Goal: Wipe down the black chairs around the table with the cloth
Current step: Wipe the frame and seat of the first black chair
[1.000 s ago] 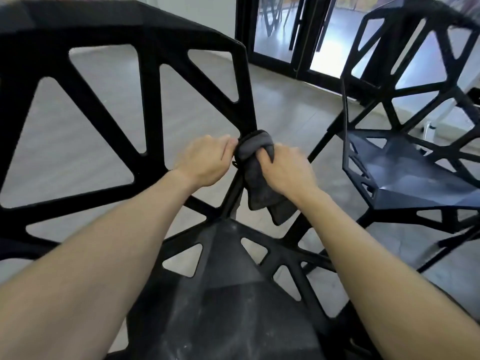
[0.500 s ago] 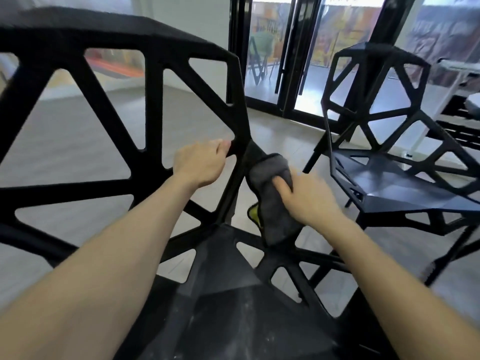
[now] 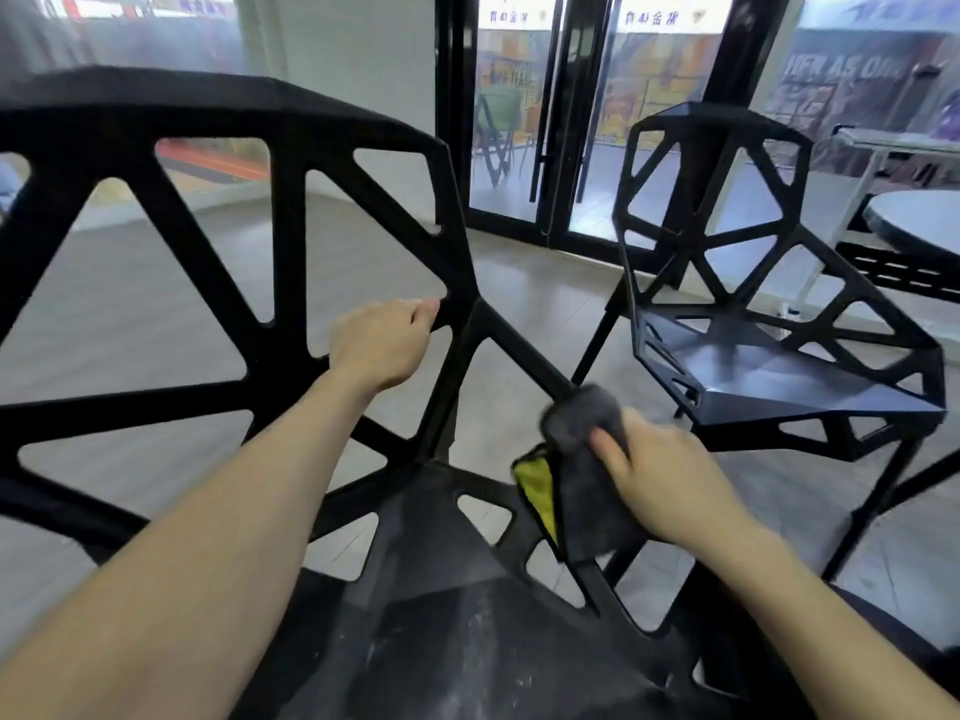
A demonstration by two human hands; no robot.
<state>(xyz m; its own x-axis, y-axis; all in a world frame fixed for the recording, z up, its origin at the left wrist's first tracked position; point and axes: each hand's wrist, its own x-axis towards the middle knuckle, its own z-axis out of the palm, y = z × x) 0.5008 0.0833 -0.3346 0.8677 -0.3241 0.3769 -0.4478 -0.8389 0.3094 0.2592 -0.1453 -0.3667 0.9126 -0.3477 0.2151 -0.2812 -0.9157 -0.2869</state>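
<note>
The right hand (image 3: 660, 485) has slid the cloth (image 3: 582, 459) down the slanted bar of the near chair (image 3: 291, 283), from the joint near the backrest to the lower end beside the seat. Its fingers are curled around the grey cloth and press it on the bar; a yellow side shows underneath. The left hand (image 3: 382, 345) still grips a bar of the backrest, fingers curled around it, to keep the chair steady. I judge this bar is almost finished, and the dusty seat below is not yet wiped. The second chair (image 3: 779, 350) stands well apart on the right, with free floor (image 3: 530, 283) between. The counter (image 3: 924, 226) edge shows at far right.
</note>
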